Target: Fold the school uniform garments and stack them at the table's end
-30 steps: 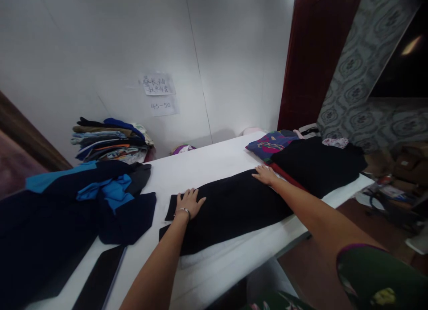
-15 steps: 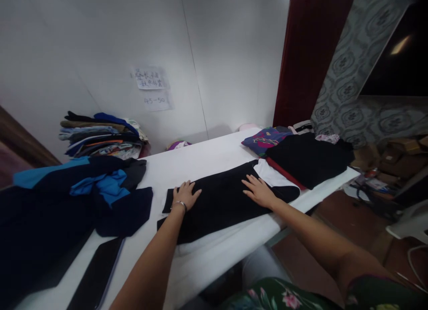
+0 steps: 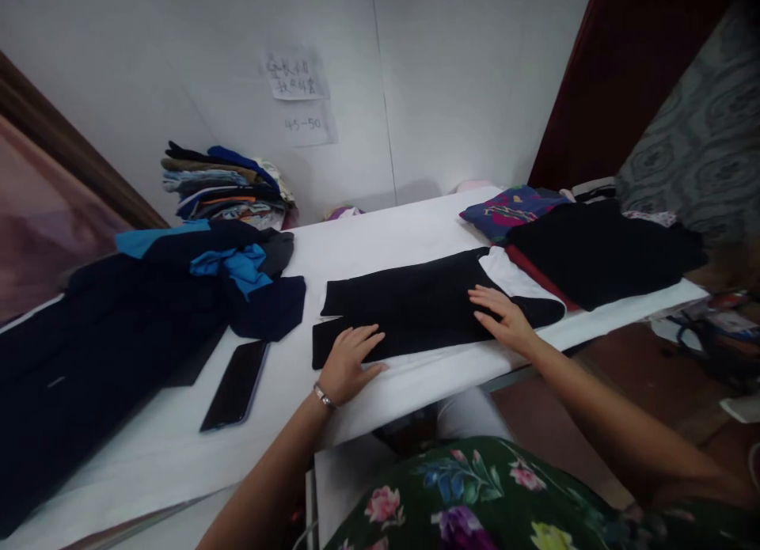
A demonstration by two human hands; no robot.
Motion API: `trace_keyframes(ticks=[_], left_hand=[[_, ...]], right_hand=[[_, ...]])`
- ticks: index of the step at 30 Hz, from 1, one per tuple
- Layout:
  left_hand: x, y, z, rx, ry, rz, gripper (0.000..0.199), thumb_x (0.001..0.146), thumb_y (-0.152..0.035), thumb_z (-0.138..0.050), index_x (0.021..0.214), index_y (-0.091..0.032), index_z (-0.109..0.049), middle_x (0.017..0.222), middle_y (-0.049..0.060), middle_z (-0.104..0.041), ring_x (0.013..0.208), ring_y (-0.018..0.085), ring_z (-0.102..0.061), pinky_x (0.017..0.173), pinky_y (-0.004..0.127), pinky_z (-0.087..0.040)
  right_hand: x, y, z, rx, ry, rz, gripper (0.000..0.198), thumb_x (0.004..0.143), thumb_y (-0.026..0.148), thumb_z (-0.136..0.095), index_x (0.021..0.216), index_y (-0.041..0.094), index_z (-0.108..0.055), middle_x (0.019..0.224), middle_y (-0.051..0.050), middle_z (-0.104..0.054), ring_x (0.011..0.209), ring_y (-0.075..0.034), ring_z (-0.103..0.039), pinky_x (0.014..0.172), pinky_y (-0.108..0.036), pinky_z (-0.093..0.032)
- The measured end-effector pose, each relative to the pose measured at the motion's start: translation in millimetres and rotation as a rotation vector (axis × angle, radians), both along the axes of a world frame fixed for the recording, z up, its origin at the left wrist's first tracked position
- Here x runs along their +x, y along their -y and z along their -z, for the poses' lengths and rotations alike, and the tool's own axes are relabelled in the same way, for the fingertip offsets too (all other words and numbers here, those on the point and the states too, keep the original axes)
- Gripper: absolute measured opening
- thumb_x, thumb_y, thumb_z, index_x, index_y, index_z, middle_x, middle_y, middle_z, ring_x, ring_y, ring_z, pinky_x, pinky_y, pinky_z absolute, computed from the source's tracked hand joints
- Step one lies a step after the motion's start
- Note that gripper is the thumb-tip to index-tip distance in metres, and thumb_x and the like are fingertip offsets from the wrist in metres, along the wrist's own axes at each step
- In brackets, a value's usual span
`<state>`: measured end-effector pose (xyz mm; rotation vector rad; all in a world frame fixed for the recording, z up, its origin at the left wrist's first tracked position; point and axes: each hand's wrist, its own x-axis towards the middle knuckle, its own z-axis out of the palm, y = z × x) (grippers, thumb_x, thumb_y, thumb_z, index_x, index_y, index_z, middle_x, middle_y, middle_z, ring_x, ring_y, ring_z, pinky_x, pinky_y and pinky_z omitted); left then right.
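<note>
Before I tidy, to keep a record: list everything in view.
flat garment: 1, black and white, centre
phone: 1, dark, left
crumpled clothing: count unclear, navy and blue, left
clothes stack: count unclear, mixed, back left
black clothing: count unclear, black, right
red cloth: 1, red, right
patterned garment: 1, purple, back right
table: 1, white, centre
wall: 1, pale, back
papers: 2, white, on wall
door: 1, dark red, right
curtain: 1, pink, left
bracelet: 1, silver, lower middle
floral top: 1, green, bottom
left grip: 1, bare, over flat garment
right grip: 1, bare, over flat garment
</note>
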<state>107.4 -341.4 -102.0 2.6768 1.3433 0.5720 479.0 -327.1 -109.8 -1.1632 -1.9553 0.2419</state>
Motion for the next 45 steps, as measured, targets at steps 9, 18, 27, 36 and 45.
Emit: trace_keyframes(ticks=[9,18,27,36,45], left_hand=[[-3.1,3.9,5.1,-0.060,-0.006,-0.092,0.039,0.084,-0.046,-0.056,0.116,-0.025,-0.064,0.124,0.006,-0.062,0.119,0.023,-0.051,0.110,0.046,-0.026],[1.2,-8.2,-3.7,-0.081,0.098,-0.203,0.030,0.092,-0.034,-0.043,0.098,-0.022,-0.070,0.101,0.004,-0.071,0.096,0.018,-0.063,0.094,0.037,-0.042],[-15.3,7.6,3.1,-0.046,-0.049,-0.169,0.037,0.084,-0.021,-0.051,0.120,-0.023,-0.061,0.132,0.006,-0.056,0.130,0.025,-0.041,0.107,0.047,-0.032],[-26.4,12.2,7.5,-0.026,0.035,-0.191,0.040,0.080,-0.007,-0.046,0.113,-0.021,-0.065,0.122,0.004,-0.063,0.126,0.021,-0.046,0.101,0.041,-0.041],[-37.5,12.7,-0.7,-0.006,0.416,-0.317,0.025,0.085,-0.035,-0.056,0.100,-0.020,-0.069,0.113,0.006,-0.067,0.115,0.020,-0.056,0.101,0.040,-0.043]], right_hand=[[-7.1,21.0,13.4,-0.072,0.398,-0.106,0.046,0.087,0.037,-0.054,0.132,0.025,-0.052,0.143,-0.008,-0.043,0.133,-0.027,-0.036,0.108,-0.052,-0.028],[-1.5,4.6,19.4,-0.002,0.252,-0.063,0.030,0.090,0.028,-0.046,0.110,0.024,-0.067,0.119,-0.006,-0.064,0.117,-0.023,-0.055,0.100,-0.045,-0.044],[4.1,14.4,31.7,0.022,0.391,-0.138,0.046,0.082,0.014,-0.045,0.125,0.025,-0.059,0.135,-0.007,-0.052,0.130,-0.024,-0.041,0.104,-0.050,-0.036],[9.4,17.5,35.0,0.055,0.530,-0.173,0.044,0.088,0.038,-0.051,0.131,0.028,-0.053,0.146,-0.007,-0.039,0.136,-0.028,-0.031,0.106,-0.052,-0.032],[-13.1,22.8,29.6,0.107,0.482,-0.155,0.042,0.090,0.042,-0.045,0.129,0.029,-0.054,0.150,-0.008,-0.030,0.138,-0.032,-0.026,0.105,-0.059,-0.027]])
